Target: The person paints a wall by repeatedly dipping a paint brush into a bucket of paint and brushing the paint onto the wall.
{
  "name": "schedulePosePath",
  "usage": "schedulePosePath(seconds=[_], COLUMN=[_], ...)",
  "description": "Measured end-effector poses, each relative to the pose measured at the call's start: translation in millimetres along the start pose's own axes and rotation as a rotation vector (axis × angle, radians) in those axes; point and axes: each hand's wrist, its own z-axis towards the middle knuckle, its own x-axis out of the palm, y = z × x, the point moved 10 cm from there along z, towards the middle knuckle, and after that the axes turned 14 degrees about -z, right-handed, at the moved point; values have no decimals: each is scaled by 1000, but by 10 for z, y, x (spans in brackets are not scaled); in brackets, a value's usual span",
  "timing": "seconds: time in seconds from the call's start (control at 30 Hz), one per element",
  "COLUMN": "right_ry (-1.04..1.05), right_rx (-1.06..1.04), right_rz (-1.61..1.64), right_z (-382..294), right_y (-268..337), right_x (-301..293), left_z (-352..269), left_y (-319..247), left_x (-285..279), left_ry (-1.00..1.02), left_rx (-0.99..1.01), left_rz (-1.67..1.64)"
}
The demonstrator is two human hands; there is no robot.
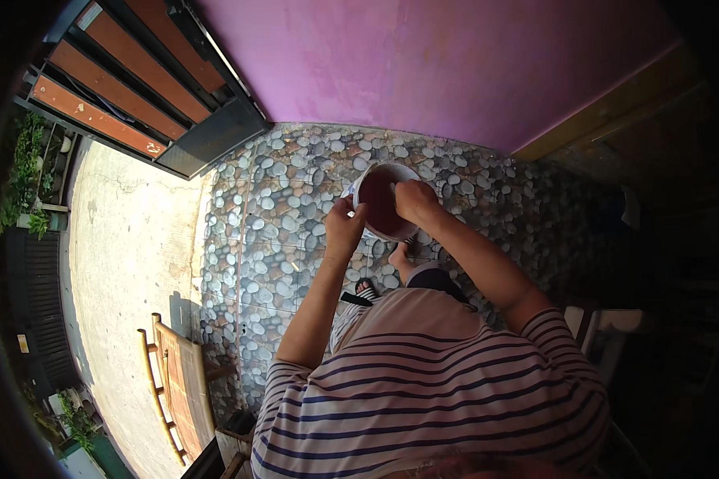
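Before me is a white bucket (pixel 387 236) with dark reddish liquid inside, held above the floor. My left hand (pixel 344 224) grips its left rim, the thumb over the edge. My right hand (pixel 415 200) reaches over the right side of the opening, fingers curled; a small pale thing shows at the fingertips, too little of it visible to name. Whether those fingers hold it or the rim, I cannot tell. Past the bucket rises a pink-purple wall (pixel 359 66) with uneven, patchy colour.
Pebble-patterned tiles (pixel 275 239) cover the floor. A black metal gate with orange-brown panels (pixel 114 90) stands at the upper left. A bamboo bench (pixel 183 383) is at the lower left, beside a sunlit concrete path (pixel 132 239). Furniture in deep shadow is at the right.
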Motion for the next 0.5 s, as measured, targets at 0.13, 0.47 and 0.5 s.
schedulePosePath(seconds=[0.13, 0.47, 0.5], right_ry=[-10, -366, -405], right_rx=[-66, -336, -276], right_rz=[-16, 382, 345], right_z=[594, 1436, 1440], right_y=[-100, -602, -730], right_x=[176, -244, -351], left_z=[317, 1232, 1289], left_y=[-62, -259, -357], left_x=[238, 673, 698], left_ry=[20, -21, -45], left_rx=[-72, -48, -43], left_rz=[-34, -136, -134])
